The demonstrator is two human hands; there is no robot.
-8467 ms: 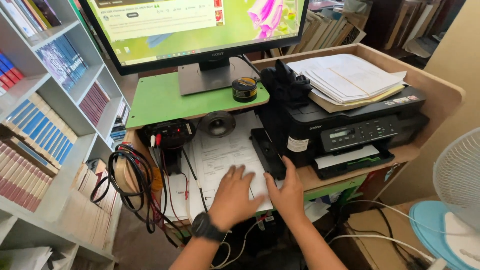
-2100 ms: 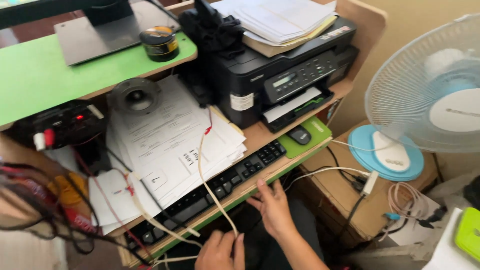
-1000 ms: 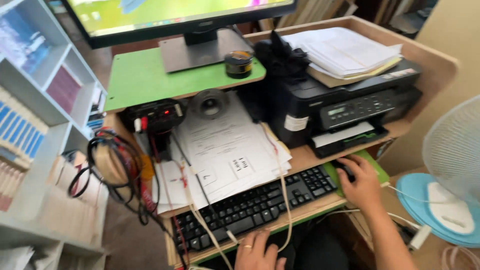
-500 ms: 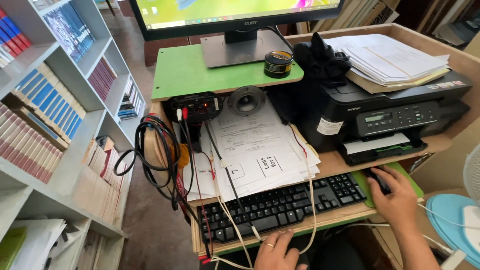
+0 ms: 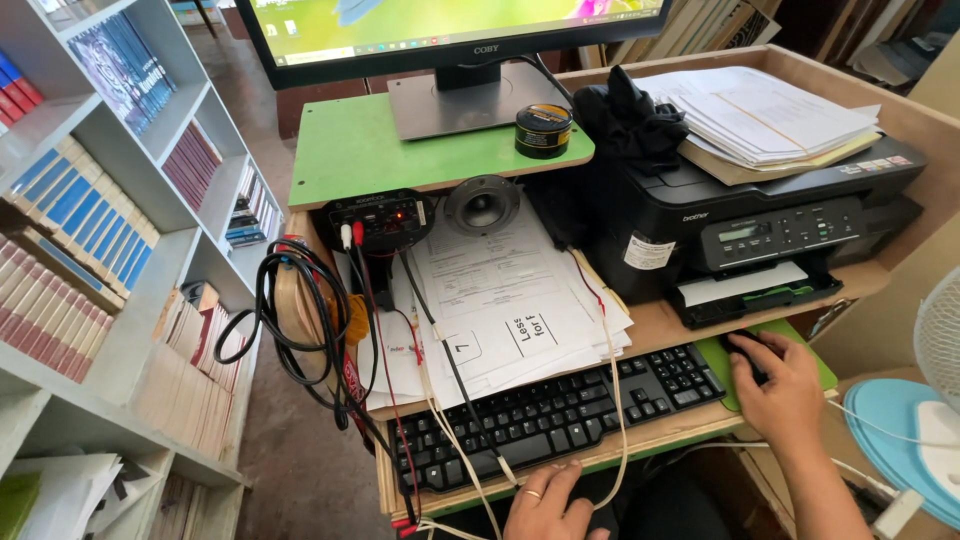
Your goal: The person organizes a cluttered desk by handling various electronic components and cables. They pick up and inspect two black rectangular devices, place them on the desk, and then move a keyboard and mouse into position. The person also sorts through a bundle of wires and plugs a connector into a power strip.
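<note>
Black mouse [image 5: 748, 357] lies under the right hand [image 5: 782, 388], fingers curled over it.

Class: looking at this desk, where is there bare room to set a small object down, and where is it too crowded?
Bare: the green shelf left of the monitor stand and tin. Crowded: papers and cables cover the middle; keyboard and right hand on the mouse fill the tray.
</note>
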